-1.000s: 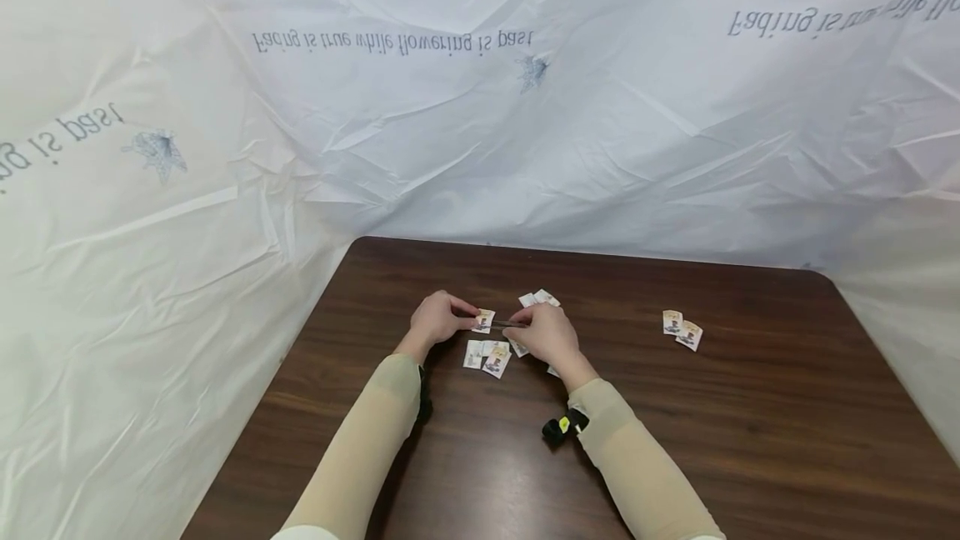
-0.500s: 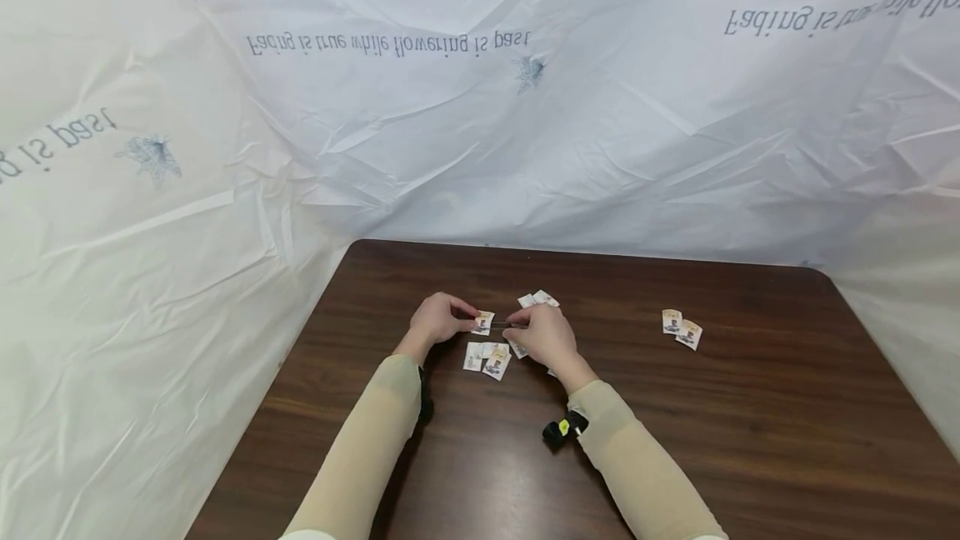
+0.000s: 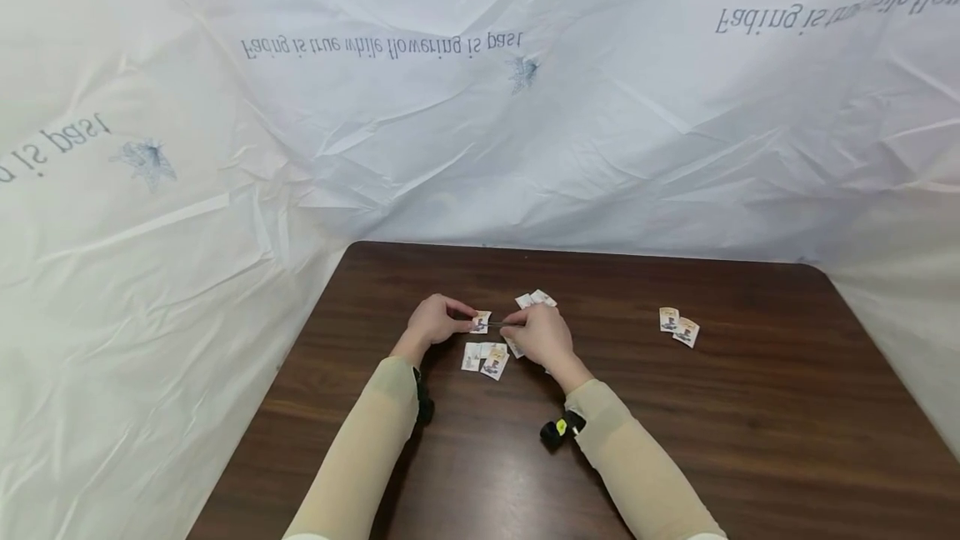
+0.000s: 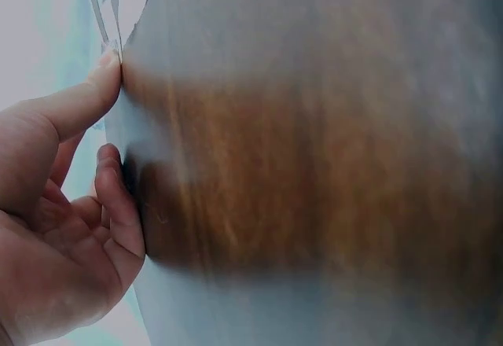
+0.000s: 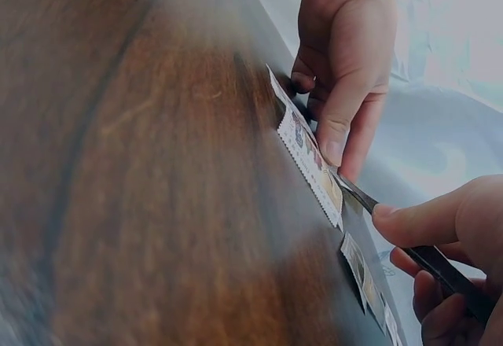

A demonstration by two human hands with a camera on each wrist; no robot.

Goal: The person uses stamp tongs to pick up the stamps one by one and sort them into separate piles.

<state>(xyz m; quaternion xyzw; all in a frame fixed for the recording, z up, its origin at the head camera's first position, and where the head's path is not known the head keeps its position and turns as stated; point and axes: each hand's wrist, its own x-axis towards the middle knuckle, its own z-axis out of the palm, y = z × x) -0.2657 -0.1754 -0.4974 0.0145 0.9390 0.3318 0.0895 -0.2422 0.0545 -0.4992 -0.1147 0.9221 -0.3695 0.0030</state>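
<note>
In the head view my left hand (image 3: 431,322) pinches the left edge of a small printed stamp (image 3: 482,322) between thumb and forefinger. My right hand (image 3: 543,333) grips dark metal tweezers (image 5: 444,267), whose thin tips reach left to that stamp. The right wrist view has the tips right at the left thumb. Nearer the body lies a group of overlapping stamps (image 3: 493,362) with perforated edges. Another stamp (image 3: 514,347) is partly covered by the right hand. In the left wrist view pale stamp paper (image 4: 135,0) shows beyond the thumb tip.
Two pale stamps (image 3: 536,299) lie just beyond the right hand. Off to the right, two more overlapping stamps (image 3: 678,327) rest on the dark wooden table (image 3: 750,440). A white printed sheet (image 3: 465,148) hangs behind the table and along its left side.
Both hands keep nearly the same pose, with the tweezers still at the stamp. The whole head view has shifted slightly.
</note>
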